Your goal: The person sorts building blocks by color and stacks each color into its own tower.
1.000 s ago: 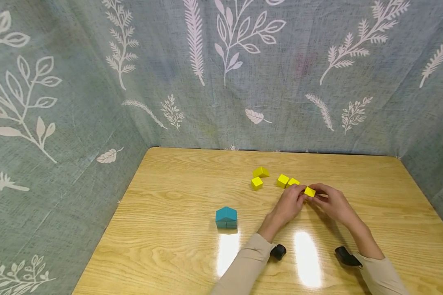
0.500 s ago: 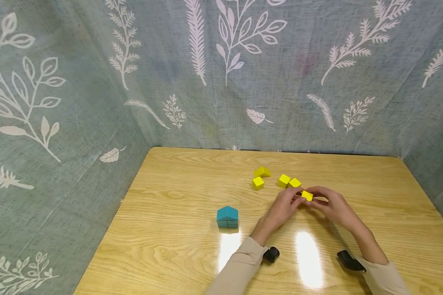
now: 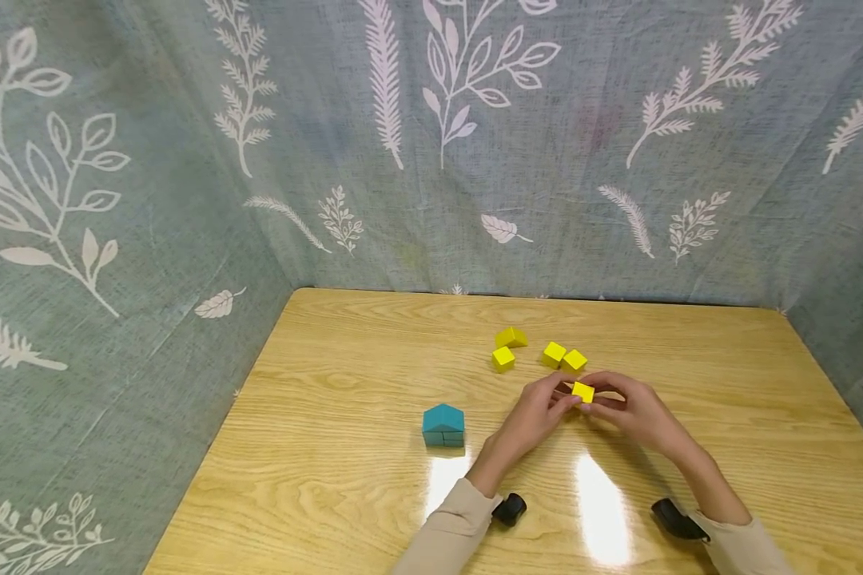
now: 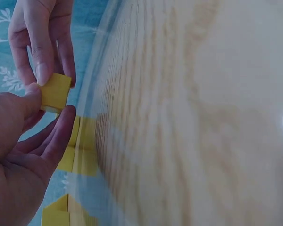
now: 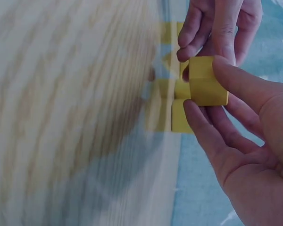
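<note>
A small yellow cube-like block is held just above the table between both hands. My left hand pinches it from the left with thumb and fingers. On the opposite side my right hand pinches it too; in the right wrist view the thumb lies on one edge of the block and a finger on another. Just behind the hands, two yellow cubes sit side by side. To their left are another yellow cube and a yellow triangular block.
A little teal house of blocks with a roof-shaped top stands left of my left forearm. The wooden table ends at a leaf-patterned curtain at the back and left. Black wrist devices hang at both sleeves.
Both hands have drawn the yellow block left and toward the body, away from the yellow cubes. The cubes, the triangular block and the teal house stay where they were.
</note>
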Demonstrator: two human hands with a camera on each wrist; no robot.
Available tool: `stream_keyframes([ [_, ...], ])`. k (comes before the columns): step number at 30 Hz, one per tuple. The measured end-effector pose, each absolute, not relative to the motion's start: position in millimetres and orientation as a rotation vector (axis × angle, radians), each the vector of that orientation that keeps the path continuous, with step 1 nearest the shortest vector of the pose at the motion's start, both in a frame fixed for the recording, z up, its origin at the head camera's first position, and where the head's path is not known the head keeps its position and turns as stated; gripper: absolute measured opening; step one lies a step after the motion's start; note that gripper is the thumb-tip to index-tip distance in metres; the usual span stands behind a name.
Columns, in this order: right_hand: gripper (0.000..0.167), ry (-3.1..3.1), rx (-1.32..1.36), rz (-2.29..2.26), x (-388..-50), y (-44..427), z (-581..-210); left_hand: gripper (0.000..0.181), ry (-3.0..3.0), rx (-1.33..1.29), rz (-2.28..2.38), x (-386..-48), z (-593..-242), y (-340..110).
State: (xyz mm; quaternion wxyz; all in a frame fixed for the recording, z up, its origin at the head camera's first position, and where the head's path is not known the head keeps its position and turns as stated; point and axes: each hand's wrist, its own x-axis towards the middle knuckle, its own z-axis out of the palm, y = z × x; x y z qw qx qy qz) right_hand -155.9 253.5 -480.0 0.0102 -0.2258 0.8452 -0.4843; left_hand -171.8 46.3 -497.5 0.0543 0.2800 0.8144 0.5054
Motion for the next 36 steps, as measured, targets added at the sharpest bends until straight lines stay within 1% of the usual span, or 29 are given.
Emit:
stream_keyframes([
  [7, 0.032, 2.61, -0.751, -1.572, -151.2, 241.1, -484.7, 0.028, 2.489, 0.816, 1.519, -164.1, -498.7, 34.3],
  [19, 0.032, 2.525, -0.836, -1.609, -147.0, 224.8, -489.3, 0.026, 2.55, 0.84, 1.499, -148.6, -498.4, 14.4],
  [23, 0.03, 2.491, -0.855, -1.583, -146.5, 220.1, -489.9, 0.025, 2.584, 0.824, 1.457, -142.9, -497.8, 8.0],
  [27, 0.03, 2.478, -0.871, -1.53, -145.8, 215.7, -489.6, 0.025, 2.639, 0.863, 1.406, -136.7, -497.2, 2.0],
  [36, 0.029, 2.42, -0.849, -1.453, -142.2, 209.6, -483.4, 0.034, 2.66, 0.913, 1.273, -125.7, -490.8, -8.6],
])
